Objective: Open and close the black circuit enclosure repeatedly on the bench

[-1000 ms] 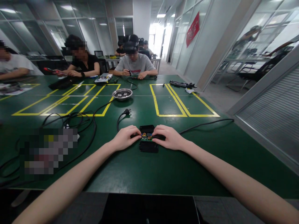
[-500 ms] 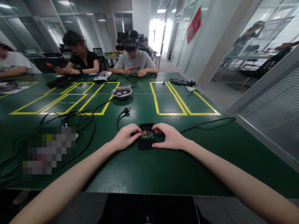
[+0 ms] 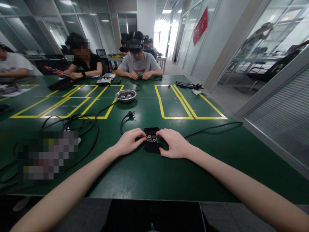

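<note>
A small black open case (image 3: 151, 147) with a green circuit board (image 3: 151, 139) inside lies on the green table (image 3: 149, 174) in front of me. My left hand (image 3: 129, 141) grips its left side, fingers curled and pinching at the board's edge. My right hand (image 3: 174, 143) covers its right side, fingers bent over the case and thumb at its near edge. A black cable (image 3: 212, 128) runs off to the right from under my right hand. Another black cord with a plug (image 3: 131, 114) lies just beyond the case.
A metal bowl (image 3: 126, 95) with small parts sits further back, between yellow taped rectangles (image 3: 177, 106). A tangle of black cables (image 3: 72, 124) lies at the left. Across the table two seated people (image 3: 138, 64) work with their own hands. A black tool (image 3: 188, 85) lies far right.
The case's near half has shrunk from view as my right hand slid left and down over it. My left hand stays in place.
</note>
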`<control>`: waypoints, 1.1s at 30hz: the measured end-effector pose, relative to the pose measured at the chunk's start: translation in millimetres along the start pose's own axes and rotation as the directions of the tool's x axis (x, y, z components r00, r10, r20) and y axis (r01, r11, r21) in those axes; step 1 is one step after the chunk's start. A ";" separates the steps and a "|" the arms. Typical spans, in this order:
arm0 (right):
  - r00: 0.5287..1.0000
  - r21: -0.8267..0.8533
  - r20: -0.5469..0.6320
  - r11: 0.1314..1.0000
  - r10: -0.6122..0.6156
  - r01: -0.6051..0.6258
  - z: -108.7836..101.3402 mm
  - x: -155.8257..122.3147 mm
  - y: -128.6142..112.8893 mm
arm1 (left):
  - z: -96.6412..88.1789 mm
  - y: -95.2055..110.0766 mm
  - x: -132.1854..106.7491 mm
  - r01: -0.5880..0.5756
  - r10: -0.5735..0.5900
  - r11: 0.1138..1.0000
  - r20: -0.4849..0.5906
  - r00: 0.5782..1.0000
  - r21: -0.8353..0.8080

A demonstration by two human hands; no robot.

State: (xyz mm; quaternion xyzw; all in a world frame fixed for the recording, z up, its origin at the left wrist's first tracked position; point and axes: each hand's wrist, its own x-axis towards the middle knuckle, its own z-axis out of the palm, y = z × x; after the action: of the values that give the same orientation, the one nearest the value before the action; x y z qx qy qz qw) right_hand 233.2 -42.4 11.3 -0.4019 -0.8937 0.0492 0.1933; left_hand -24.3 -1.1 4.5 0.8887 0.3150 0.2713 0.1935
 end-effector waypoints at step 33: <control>0.890 -0.160 -0.322 0.945 -0.323 0.286 -18.2 -9.1 21.6 | -15.4 4.3 1.1 0.122 -0.115 0.992 -0.134 0.984 0.041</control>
State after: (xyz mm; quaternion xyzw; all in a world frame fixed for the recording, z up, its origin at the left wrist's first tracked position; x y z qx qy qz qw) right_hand 260.8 -35.8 20.0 -0.2689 -0.8994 -0.1013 0.3294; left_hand -30.9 -0.9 19.1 0.8529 0.3859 0.3097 0.1664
